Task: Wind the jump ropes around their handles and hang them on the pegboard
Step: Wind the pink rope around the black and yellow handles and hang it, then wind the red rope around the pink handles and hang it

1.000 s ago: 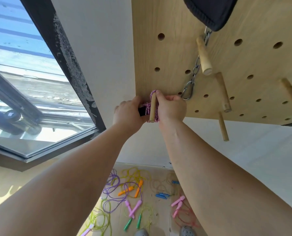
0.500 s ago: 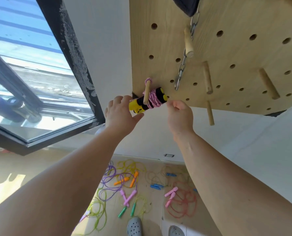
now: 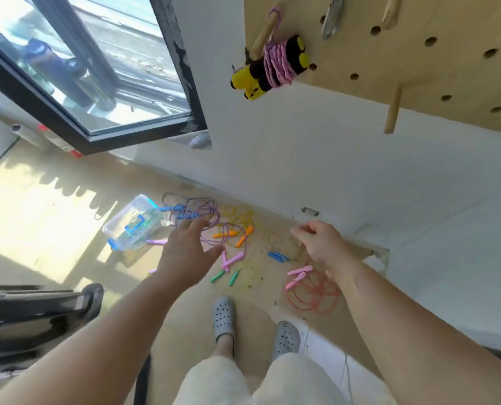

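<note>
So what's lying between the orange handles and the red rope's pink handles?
A pair of blue handles on the floor, seen in the head view.

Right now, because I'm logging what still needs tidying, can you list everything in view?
pegboard: one, pale wood, upper right on the wall
pegs: three in view, wood, in the pegboard
wound rope: one, pink on yellow-and-black handles, hanging from the leftmost peg
metal clip: one, silver, top edge of the pegboard
loose ropes: several, mixed colours, tangled on the floor
plastic box: one, clear with blue clasps, floor left of the ropes
window: one, black frame, upper left
shoes: two, grey, bottom centre
left grip: one bare hand, open, empty, above the ropes
right grip: one bare hand, loosely curled, empty, above the ropes
</note>
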Action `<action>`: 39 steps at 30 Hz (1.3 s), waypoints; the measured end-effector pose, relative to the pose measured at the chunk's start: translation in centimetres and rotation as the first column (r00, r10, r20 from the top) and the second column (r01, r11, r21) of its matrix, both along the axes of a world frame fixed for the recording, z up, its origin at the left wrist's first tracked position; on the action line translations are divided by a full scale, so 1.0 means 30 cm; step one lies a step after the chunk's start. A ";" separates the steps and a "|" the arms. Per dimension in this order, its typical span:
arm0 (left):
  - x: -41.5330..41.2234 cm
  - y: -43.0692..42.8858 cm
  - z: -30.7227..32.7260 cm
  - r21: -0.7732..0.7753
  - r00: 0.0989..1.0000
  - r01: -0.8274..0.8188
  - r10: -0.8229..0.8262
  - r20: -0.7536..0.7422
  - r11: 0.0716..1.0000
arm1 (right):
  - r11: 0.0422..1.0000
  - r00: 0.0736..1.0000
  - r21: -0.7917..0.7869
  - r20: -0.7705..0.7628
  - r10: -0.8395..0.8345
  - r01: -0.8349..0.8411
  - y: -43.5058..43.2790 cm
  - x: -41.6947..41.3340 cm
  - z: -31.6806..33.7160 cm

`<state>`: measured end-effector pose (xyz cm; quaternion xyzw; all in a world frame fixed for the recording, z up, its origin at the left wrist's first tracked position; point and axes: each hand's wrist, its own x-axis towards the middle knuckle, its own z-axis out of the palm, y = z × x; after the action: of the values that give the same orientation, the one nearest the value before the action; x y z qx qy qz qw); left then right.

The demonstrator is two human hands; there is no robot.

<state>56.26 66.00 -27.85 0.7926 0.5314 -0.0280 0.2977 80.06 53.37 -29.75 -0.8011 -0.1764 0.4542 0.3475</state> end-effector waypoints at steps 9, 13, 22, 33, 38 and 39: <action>0.057 -0.148 -0.399 -0.396 0.949 0.230 -0.295 -0.111 0.889 | 0.959 0.999 -0.281 -0.040 0.012 -0.023 -0.283 -0.004 -0.356; 0.107 -0.163 -0.643 -0.489 0.915 0.268 -0.379 -0.142 0.830 | 0.901 0.996 -0.430 0.035 0.077 -0.054 -0.405 0.047 -0.656; 0.396 -0.223 -1.307 -0.454 0.896 0.319 -0.421 -0.141 0.832 | 0.837 0.968 -0.506 0.019 0.251 -0.207 -0.391 0.215 -1.242; 0.779 -0.298 -2.150 -0.174 0.865 0.419 -0.450 -0.224 0.891 | 0.827 0.884 -0.510 0.240 0.400 -0.236 -0.388 0.438 -2.195; 0.864 -0.342 -2.404 -0.282 0.817 0.495 -0.550 -0.172 0.822 | 0.765 0.780 -0.530 0.274 0.562 -0.365 -0.364 0.470 -2.476; 0.872 -0.359 -2.439 -0.301 0.810 0.502 -0.563 -0.164 0.810 | 0.760 0.777 -0.546 0.281 0.563 -0.352 -0.375 0.466 -2.504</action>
<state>82.42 55.22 -101.03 0.8578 0.3109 -0.2738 0.3043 94.04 42.11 -104.86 -0.8693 -0.3298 0.3673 -0.0273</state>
